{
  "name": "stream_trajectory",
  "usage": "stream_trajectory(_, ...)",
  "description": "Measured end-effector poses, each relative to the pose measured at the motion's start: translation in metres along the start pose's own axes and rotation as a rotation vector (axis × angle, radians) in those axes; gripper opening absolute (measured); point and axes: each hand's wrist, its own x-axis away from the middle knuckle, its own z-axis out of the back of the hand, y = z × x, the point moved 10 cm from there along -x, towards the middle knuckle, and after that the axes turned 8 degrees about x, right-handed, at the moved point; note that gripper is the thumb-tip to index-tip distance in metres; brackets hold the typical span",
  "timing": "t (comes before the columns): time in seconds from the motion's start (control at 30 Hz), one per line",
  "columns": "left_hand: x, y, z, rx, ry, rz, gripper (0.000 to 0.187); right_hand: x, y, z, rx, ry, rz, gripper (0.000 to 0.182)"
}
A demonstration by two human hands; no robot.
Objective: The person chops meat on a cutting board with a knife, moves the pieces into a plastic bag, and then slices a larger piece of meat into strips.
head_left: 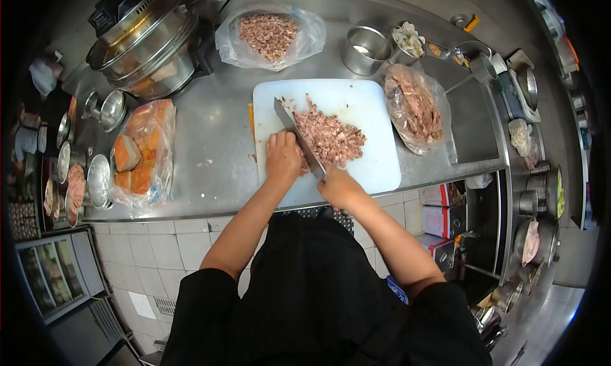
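Note:
A white cutting board (369, 105) lies on the steel counter with a heap of chopped pinkish-brown meat (331, 138) on it. A cleaver (294, 134) lies slantwise across the heap's left side. My right hand (339, 186) grips the cleaver's handle at the board's near edge. My left hand (283, 157) rests on the back of the blade, fingers curled, pressing down beside the meat.
A clear bag of chopped meat (268, 35) sits behind the board, a bag of meat slices (417, 108) to its right, a bag of orange blocks (143, 153) at left. A big steel steamer pot (146, 45) stands far left. Small steel bowls (366, 48) line the back.

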Motion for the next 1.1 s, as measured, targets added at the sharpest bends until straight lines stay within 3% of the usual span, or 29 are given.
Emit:
stream_trajectory(0.13,0.0,-0.005,-0.001,-0.024,-0.014,0.005,0.018,-0.011,-0.01,0.016,0.01,0.06,0.051,0.03)
stream_trajectory(0.27,0.0,-0.005,0.001,-0.039,0.013,-0.004,0.019,0.031,-0.012,0.033,-0.002,-0.024,0.064,0.036)
stream_trajectory(0.37,0.0,-0.001,0.003,-0.043,0.032,-0.027,0.019,0.046,-0.006,0.007,-0.04,-0.117,0.03,0.039)
stream_trajectory(0.43,0.0,-0.001,0.002,-0.036,0.011,-0.018,0.018,0.038,-0.005,-0.008,-0.217,-0.054,-0.105,0.029)
stream_trajectory(0.5,0.001,-0.003,0.001,-0.034,-0.007,-0.017,0.017,0.009,-0.006,-0.03,-0.232,-0.041,-0.076,0.034)
stream_trajectory(0.57,-0.001,-0.003,0.0,-0.046,0.001,-0.024,0.019,-0.009,-0.012,-0.015,-0.271,0.138,-0.039,0.031)
stream_trajectory(0.67,0.0,-0.011,-0.001,-0.003,0.015,0.018,0.022,-0.029,-0.007,-0.002,-0.279,0.089,-0.005,0.029)
stream_trajectory(0.8,0.002,-0.019,0.011,0.16,0.032,0.014,0.025,0.008,-0.017,0.027,-0.086,0.11,0.016,0.03)
stream_trajectory(0.83,0.003,-0.015,0.016,0.149,0.046,-0.015,0.019,0.021,-0.017,0.035,-0.086,0.113,0.011,0.03)
stream_trajectory(1.0,0.002,-0.01,0.012,0.047,-0.008,0.004,0.012,0.055,-0.02,0.029,0.182,-0.09,-0.045,0.037)
stream_trajectory(1.1,0.003,-0.005,0.012,0.024,0.001,-0.058,0.014,0.031,-0.02,0.011,0.014,-0.067,-0.042,0.039)
